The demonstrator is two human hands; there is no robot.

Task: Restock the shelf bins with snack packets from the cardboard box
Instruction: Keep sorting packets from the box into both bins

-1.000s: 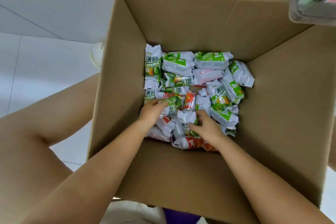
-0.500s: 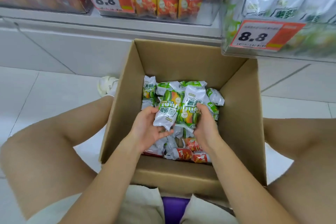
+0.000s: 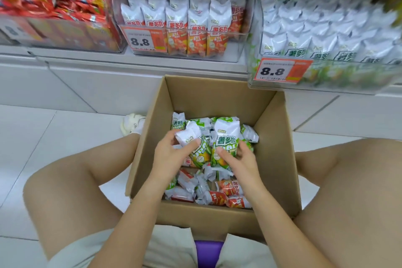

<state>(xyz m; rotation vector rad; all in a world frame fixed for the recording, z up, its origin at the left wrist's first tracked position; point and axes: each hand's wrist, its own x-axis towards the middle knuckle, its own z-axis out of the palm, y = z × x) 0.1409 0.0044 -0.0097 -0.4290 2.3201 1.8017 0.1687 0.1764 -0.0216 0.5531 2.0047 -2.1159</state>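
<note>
A second ago both hands dug among packets in the cardboard box [image 3: 280, 159]; now the left hand [image 3: 171, 156] grips one green packet [image 3: 195, 143], the right hand [image 3: 237, 159] another [image 3: 226, 139], lifted above the pile; the green shelf bin [image 3: 326, 80] is next.

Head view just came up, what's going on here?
A person crouches over an open cardboard box of snack packets below the shelf bins. The left hand grips one green packet and the right hand grips another, both lifted above the pile. The green-packet bin is at upper right; nothing is shelved yet.
</note>
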